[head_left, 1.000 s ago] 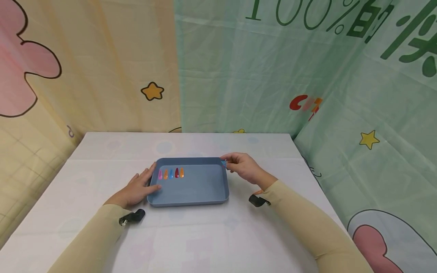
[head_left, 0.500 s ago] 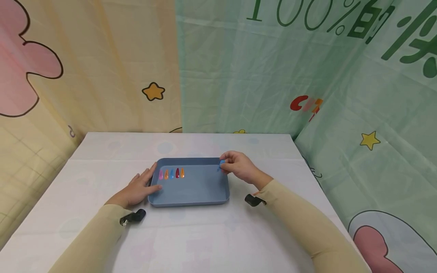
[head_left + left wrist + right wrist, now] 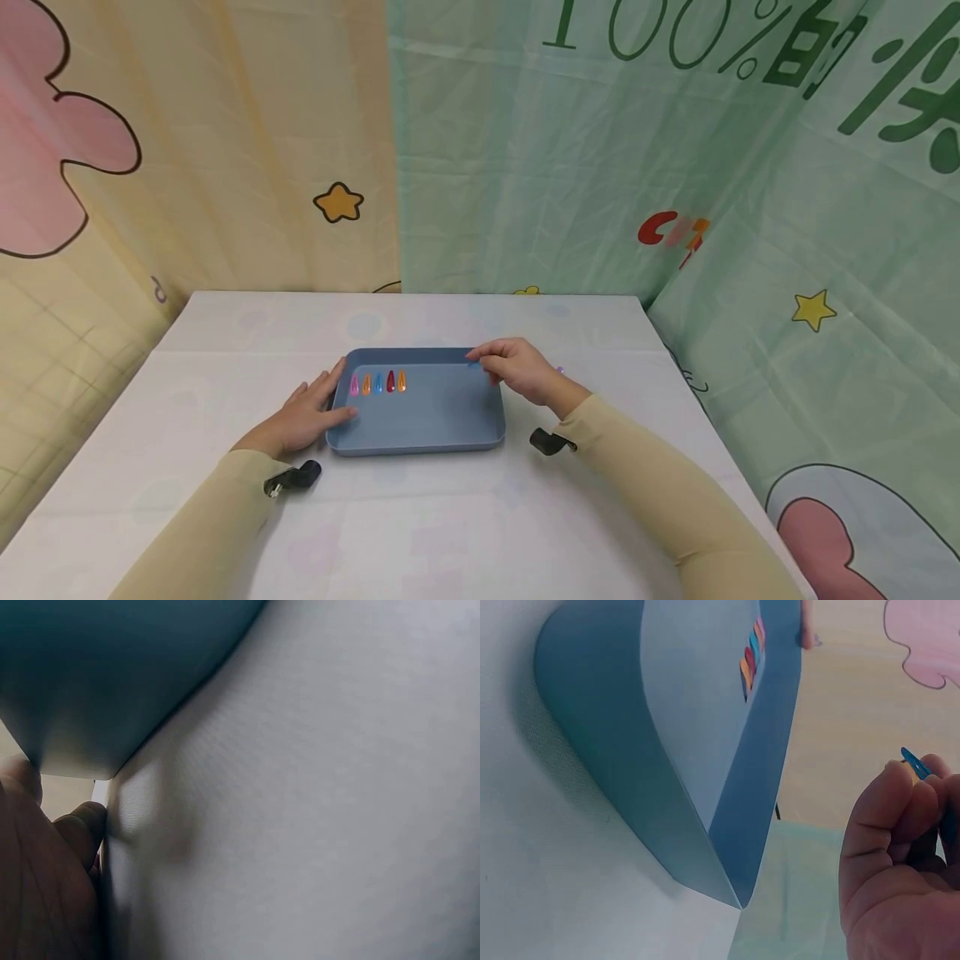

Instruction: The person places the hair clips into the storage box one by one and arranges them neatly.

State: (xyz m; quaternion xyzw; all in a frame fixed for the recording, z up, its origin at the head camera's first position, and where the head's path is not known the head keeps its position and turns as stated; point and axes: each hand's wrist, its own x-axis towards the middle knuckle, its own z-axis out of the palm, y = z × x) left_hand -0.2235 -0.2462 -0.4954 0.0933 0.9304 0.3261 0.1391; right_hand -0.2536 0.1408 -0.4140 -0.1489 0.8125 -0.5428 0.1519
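Note:
A blue-grey rectangular tray [image 3: 427, 425] lies on the table. Inside its upper left, several snap hair clips stand in a row: a pink one [image 3: 355, 384], an orange one [image 3: 367, 384], a blue one [image 3: 378, 383], a dark red one [image 3: 391, 381] and another orange one [image 3: 402, 381]. My left hand [image 3: 296, 417] rests against the tray's left side, fingers extended along it and thumb over the rim. Above the upper right part of the tray, my right hand [image 3: 521, 371] pinches a blue hair clip [image 3: 915, 762] between thumb and fingertips.
A white patterned cloth [image 3: 420, 533] covers the table. Just beyond the right wrist, a small purple thing [image 3: 560, 369] shows on it. Printed curtains [image 3: 480, 167] hang behind the table and along the sides.
My right hand has moved left from the tray's upper right corner to over its inside, carrying the blue hair clip. The purple thing has come into sight. The left hand stays put.

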